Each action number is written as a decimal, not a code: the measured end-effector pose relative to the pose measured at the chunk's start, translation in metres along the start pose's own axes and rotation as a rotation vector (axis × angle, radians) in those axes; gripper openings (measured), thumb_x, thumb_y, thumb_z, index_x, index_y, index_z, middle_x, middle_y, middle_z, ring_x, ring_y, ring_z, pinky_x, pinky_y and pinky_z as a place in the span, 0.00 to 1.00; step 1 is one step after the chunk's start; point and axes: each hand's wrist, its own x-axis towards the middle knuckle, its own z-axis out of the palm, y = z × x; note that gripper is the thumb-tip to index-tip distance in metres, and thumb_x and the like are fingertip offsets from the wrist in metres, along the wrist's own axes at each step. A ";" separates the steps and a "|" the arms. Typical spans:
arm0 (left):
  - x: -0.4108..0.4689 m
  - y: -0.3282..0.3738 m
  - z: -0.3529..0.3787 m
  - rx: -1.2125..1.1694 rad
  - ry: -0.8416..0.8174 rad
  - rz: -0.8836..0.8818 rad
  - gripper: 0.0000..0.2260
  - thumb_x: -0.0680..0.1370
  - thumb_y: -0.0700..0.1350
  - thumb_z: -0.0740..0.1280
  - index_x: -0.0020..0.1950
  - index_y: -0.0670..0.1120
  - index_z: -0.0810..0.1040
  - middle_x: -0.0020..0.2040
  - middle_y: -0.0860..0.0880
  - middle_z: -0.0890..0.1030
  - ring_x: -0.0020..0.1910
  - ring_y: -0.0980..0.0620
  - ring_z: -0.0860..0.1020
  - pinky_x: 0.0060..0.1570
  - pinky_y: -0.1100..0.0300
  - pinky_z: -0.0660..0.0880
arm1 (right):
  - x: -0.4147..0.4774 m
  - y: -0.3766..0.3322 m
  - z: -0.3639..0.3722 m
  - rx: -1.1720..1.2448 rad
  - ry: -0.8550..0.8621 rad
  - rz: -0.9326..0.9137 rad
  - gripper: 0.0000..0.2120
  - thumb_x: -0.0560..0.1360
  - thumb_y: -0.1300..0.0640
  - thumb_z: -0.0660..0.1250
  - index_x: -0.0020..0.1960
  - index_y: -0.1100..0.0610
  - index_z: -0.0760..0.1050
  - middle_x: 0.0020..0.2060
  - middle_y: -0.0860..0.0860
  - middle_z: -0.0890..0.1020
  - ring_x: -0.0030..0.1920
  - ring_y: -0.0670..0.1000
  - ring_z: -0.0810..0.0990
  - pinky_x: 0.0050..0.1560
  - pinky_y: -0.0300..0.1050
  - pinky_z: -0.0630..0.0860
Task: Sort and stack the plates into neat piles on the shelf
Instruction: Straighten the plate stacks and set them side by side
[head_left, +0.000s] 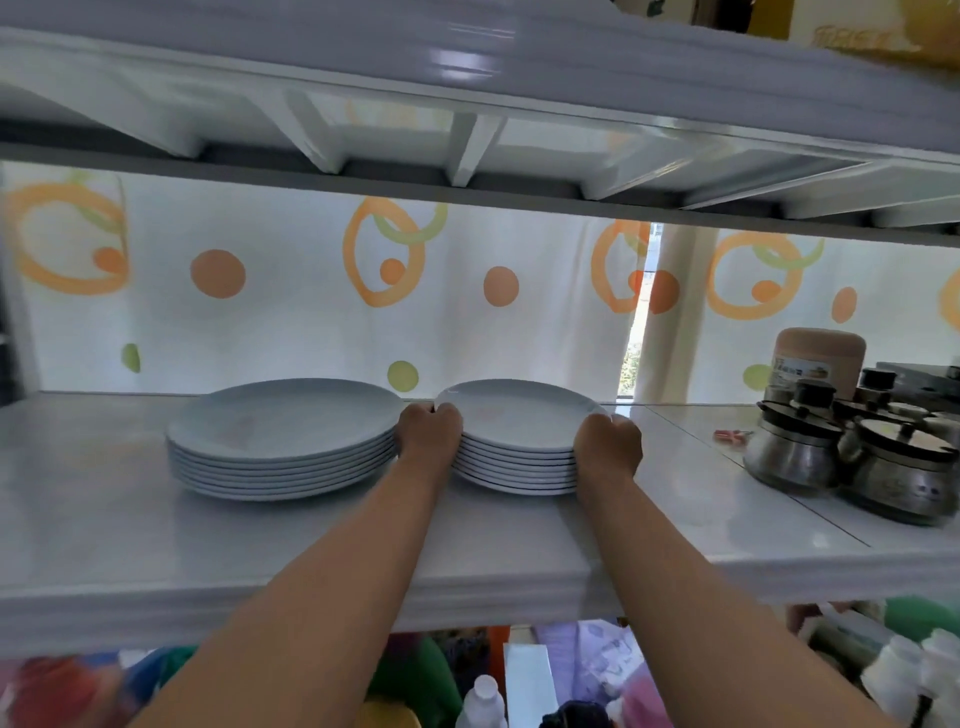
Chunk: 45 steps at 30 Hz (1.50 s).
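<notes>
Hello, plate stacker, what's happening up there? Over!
Left hand and right hand clamped on either side of the smaller plate pile. Bigger plate pile just left, nearly touching. Metal pots well off right. Over.

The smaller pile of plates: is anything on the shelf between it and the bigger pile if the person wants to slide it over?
Only the person's own left hand, which sits in the gap between the smaller pile and the bigger pile. The right hand grips the pile's far side. The shelf shows nothing else between them.
</notes>
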 end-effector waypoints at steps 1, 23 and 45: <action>0.000 0.000 -0.002 -0.026 0.020 -0.022 0.11 0.74 0.36 0.57 0.31 0.42 0.65 0.32 0.47 0.67 0.38 0.49 0.64 0.33 0.56 0.58 | 0.000 0.000 0.004 -0.008 -0.008 -0.001 0.18 0.77 0.60 0.53 0.62 0.65 0.73 0.60 0.61 0.77 0.60 0.61 0.74 0.57 0.47 0.69; -0.005 0.028 -0.145 0.358 0.252 0.248 0.17 0.73 0.49 0.55 0.41 0.42 0.80 0.45 0.40 0.82 0.48 0.40 0.79 0.46 0.55 0.71 | -0.009 0.003 0.009 -0.092 -0.061 -0.150 0.18 0.77 0.64 0.49 0.37 0.55 0.75 0.54 0.65 0.79 0.55 0.63 0.75 0.59 0.53 0.68; 0.043 -0.049 -0.213 -0.245 0.128 -0.182 0.12 0.77 0.39 0.55 0.39 0.44 0.75 0.38 0.46 0.77 0.35 0.51 0.74 0.35 0.59 0.68 | -0.013 -0.001 0.015 -0.109 -0.064 -0.118 0.18 0.77 0.63 0.49 0.53 0.66 0.77 0.58 0.67 0.77 0.58 0.65 0.73 0.61 0.53 0.66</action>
